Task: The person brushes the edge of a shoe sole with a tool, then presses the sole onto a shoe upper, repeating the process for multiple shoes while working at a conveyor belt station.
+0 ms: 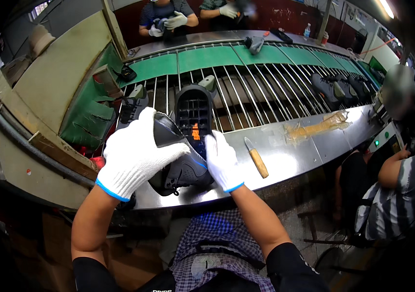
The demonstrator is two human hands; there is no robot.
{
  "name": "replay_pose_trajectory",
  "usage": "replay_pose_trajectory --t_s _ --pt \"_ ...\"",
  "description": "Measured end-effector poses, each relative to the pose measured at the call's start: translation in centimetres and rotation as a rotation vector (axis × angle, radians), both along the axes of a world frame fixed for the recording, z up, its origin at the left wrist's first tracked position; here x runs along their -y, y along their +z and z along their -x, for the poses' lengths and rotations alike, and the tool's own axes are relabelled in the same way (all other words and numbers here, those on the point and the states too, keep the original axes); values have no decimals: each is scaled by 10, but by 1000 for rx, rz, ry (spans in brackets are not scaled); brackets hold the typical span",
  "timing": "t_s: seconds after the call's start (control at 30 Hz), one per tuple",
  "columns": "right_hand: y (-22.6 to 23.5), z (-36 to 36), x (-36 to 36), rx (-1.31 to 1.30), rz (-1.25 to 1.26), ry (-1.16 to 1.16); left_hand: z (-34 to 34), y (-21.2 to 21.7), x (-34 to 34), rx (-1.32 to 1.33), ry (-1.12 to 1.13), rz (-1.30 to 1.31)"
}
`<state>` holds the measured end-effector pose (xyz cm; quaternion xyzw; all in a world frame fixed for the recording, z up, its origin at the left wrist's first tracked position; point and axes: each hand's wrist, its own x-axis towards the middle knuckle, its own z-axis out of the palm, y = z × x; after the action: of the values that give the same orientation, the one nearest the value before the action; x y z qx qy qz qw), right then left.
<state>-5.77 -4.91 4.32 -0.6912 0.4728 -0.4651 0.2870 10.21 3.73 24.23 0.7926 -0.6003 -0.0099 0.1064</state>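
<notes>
My left hand, in a white knit glove with a blue cuff, is closed around a dark grey shoe with dark laces, tilted over the table's near edge. My right hand, gloved the same way, has its fingers bent against the lower right edge of a black shoe sole. Its grid-patterned face points toward me, with an orange patch on it. How far the right fingers wrap behind the sole is hidden. Another laced shoe stands left of the sole.
A wooden-handled knife lies right of my right hand on the metal table. Brown tape is stuck farther right. Beyond runs a rack of metal rods with green sheets; several shoes stand on it. Co-workers are opposite and at right.
</notes>
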Motion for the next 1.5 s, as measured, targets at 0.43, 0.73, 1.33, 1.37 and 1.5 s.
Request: replay_pose_trajectory --t_s 0.43,0.73,1.33,1.37,1.5 --pt "-48 5 16 725 -643 303 -1 -40 -55 -9 -144 421" --pt "20 28 -61 68 163 205 -9 -27 -27 -4 -102 278" --pt "79 16 19 744 8 1121 -45 -22 -86 -631 -267 -7" --pt "63 19 16 1036 -166 1131 -55 -28 -91 -695 -218 -14" --pt "-2 -32 -4 2013 -500 890 -75 -42 -103 -683 -120 -19"
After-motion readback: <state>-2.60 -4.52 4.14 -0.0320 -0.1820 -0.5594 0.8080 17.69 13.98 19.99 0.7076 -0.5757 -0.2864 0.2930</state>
